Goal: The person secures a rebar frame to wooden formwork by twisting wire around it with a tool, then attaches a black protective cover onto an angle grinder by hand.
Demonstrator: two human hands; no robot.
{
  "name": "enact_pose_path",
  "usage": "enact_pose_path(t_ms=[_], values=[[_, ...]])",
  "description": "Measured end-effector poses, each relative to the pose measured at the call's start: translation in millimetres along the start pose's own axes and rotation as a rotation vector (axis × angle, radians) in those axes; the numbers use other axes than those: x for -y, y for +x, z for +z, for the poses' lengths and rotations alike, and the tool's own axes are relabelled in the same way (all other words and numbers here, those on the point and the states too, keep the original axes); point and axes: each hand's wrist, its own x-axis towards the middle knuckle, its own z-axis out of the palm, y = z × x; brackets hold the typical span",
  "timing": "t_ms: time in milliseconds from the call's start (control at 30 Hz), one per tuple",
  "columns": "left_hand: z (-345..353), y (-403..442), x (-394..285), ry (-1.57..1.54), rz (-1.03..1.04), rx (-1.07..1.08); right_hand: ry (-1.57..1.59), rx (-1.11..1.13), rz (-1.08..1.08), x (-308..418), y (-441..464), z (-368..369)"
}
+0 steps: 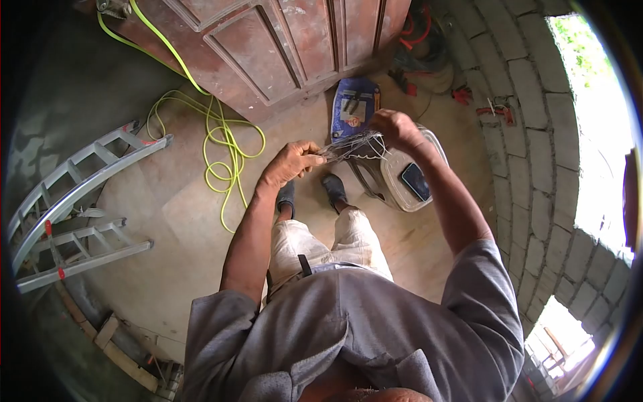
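Observation:
A loose bundle of thin, pale wires stretches between my two hands, in front of my body. My left hand is closed, pinching the bundle's left end between thumb and fingers. At the other end, my right hand has its fingers curled round the wires, higher than the left. Some strands hang in loops below the right hand. Under the wires and to the right is a pale lidded container, with a dark phone lying on its top. Just beyond the hands, a blue bag or sheet lies on the floor with a dark tool on it.
Aluminium ladder sections stand at the left. A yellow-green hose or cable coils across the floor beside a brown panelled door. Along the right runs a grey block wall with bright openings. Red gloves lie near its foot.

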Motion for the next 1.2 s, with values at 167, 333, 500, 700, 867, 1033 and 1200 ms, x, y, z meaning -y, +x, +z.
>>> enact_pose_path(t_ms=[167, 333, 500, 700, 867, 1033, 1200], values=[[-17.6, 7.1, 10.6, 0.068, 0.041, -0.035, 0.134, -0.419, 0.442, -36.7, -18.8, -39.1], [-21.1, 26.6, -22.8, 0.161, 0.282, -0.280, 0.090, -0.395, 0.598, -21.3, -11.4, -62.0], [41.0, 94.8, -59.0, -0.206, 0.139, -0.075, 0.562, -0.406, 0.727, 15.6, 13.9, -2.5], [66.8, 148.7, -19.5, -0.323, 0.102, -0.726, 0.457, -0.412, 0.694, 57.7, 15.6, 16.6], [41.7, 168.1, 24.6, -0.357, 0.020, -0.690, 0.160, -0.299, 0.680, 52.6, -30.8, 15.4], [2.3, 159.9, 40.0, -0.754, -0.101, -0.537, 0.583, -0.813, 1.050, 21.8, -56.1, -32.1], [37.2, 145.8, 12.9, -0.771, -0.042, -0.486, 0.425, -0.768, 0.973, 22.6, -29.3, 33.8]])
